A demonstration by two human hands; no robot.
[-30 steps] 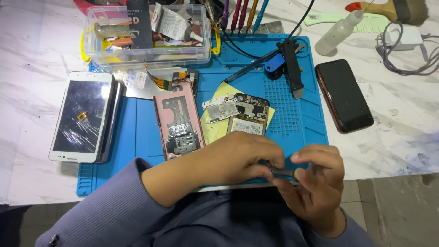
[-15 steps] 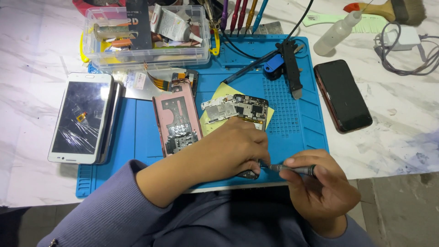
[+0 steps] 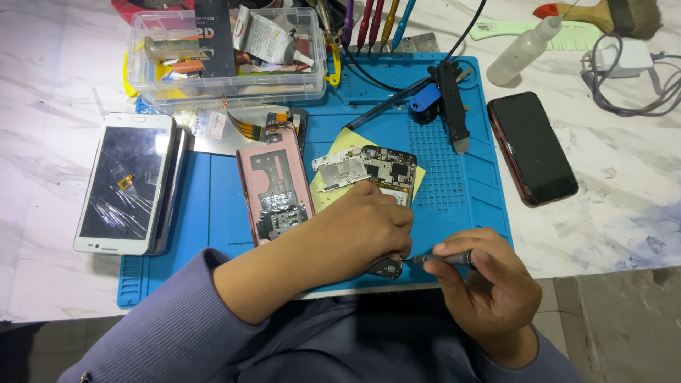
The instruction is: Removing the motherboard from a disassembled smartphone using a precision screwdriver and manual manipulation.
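My left hand [image 3: 358, 227] lies fingers-down over a small dark phone part [image 3: 386, 268] at the front edge of the blue work mat [image 3: 461, 191] and pins it there. My right hand [image 3: 489, 291] grips a slim dark screwdriver [image 3: 443, 259] whose tip points left at that part. Just behind my left hand lie a circuit board [image 3: 386, 167], a silver shield plate [image 3: 342, 170] and a yellow sheet [image 3: 349, 142]. A pink opened phone frame [image 3: 273, 184] sits left of them.
A white phone with a cracked screen [image 3: 128, 181] lies at the left on the marble table. A black phone [image 3: 532, 147] lies at the right. A clear plastic box [image 3: 223, 53] of parts, a black-and-blue holder [image 3: 443, 106], a squeeze bottle [image 3: 521, 50], a brush and cables stand behind.
My left hand has slid slightly right and settled over the small part. My right hand has turned the screwdriver so its tip meets the part.
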